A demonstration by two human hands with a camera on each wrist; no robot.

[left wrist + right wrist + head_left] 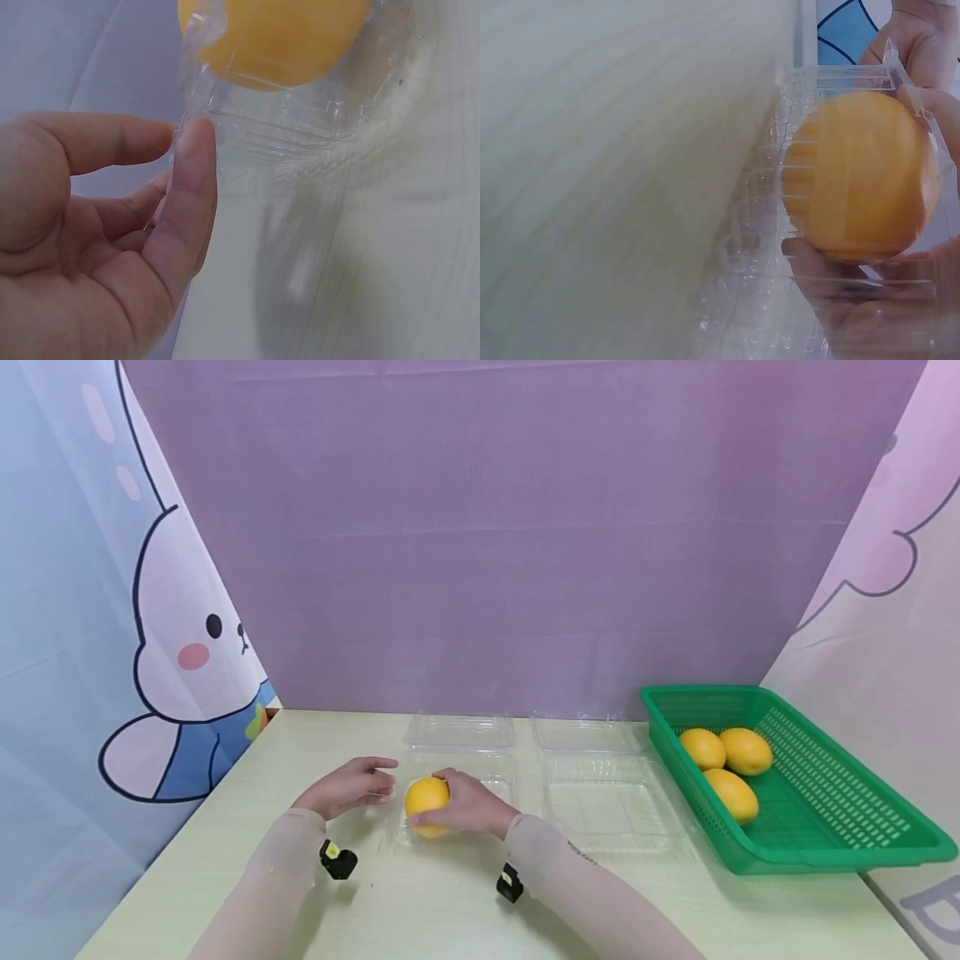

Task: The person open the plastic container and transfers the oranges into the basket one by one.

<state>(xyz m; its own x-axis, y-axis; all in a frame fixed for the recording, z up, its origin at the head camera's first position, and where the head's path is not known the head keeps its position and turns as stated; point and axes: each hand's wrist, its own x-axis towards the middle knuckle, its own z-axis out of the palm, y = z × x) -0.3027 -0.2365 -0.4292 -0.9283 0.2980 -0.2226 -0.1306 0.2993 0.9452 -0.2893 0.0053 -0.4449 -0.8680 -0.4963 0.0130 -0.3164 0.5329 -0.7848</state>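
Note:
My right hand holds a yellow lemon with thumb and fingers at its sides. The lemon sits low inside the left clear plastic box, toward its left end. Through the box's ribbed wall, the right wrist view shows the lemon and fingers around it. My left hand is at the box's left side, thumb and fingers extended toward the rim. In the left wrist view, the left hand has its fingertips close to the clear rim; whether they touch is hard to see.
A second clear box lies on the table to the right, its lid folded back. The left box's lid also lies back. At the right stands a green basket with three lemons. A purple cloth hangs behind.

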